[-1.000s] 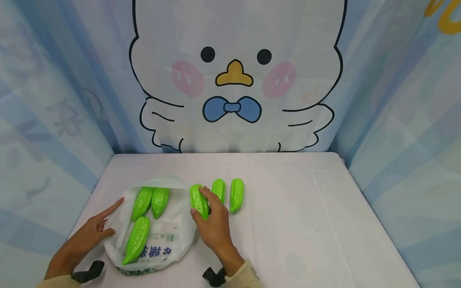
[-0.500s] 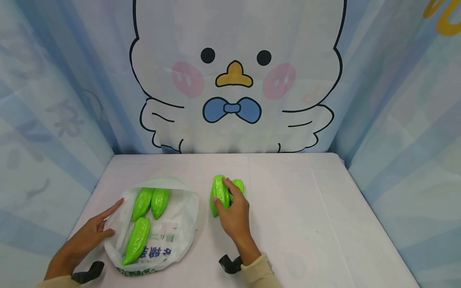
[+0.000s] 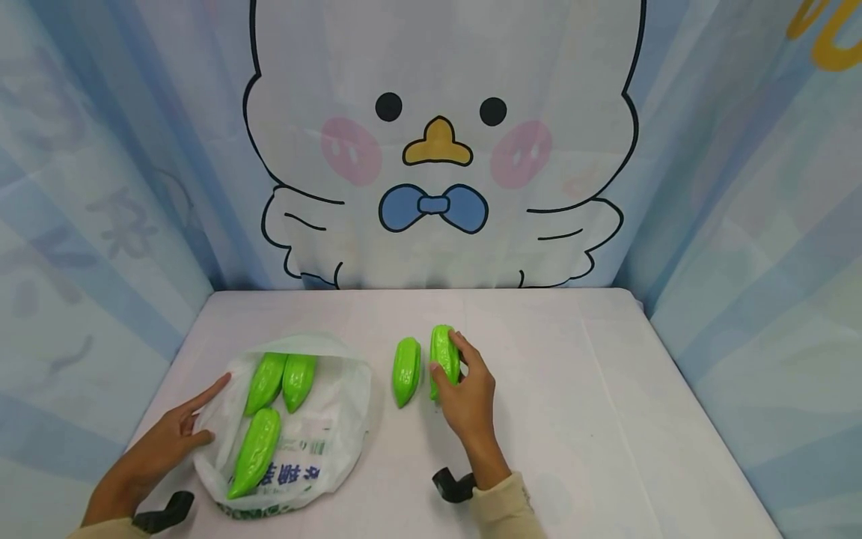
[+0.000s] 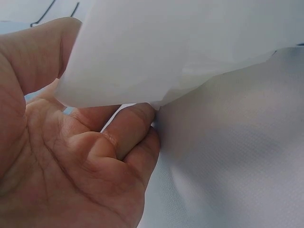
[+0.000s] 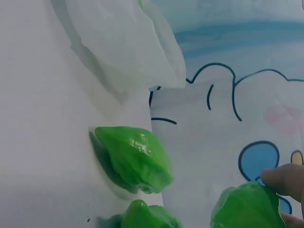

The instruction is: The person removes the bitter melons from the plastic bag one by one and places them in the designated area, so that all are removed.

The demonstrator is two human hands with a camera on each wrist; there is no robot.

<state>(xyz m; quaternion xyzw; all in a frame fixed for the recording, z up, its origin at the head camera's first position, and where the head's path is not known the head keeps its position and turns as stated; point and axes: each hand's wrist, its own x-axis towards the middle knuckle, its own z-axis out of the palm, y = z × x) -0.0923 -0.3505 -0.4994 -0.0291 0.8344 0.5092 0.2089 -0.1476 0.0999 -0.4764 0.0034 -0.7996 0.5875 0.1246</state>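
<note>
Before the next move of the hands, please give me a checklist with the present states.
1. Right hand holds a green piece: ok.
2. Left hand touches the left side of the white bag: ok.
3. Left hand's grip is firm: cannot tell.
4. Bag is open: ok; three bagged pieces show inside.
5. Loose piece nearest the bag is free of both hands: ok.
6. Farther loose piece is fully visible: not ok; mostly hidden in the head view, cut off in the right wrist view.

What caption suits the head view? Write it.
Right fingers hold a green vegetable; left fingers touch a white bag with three more visible inside.
</note>
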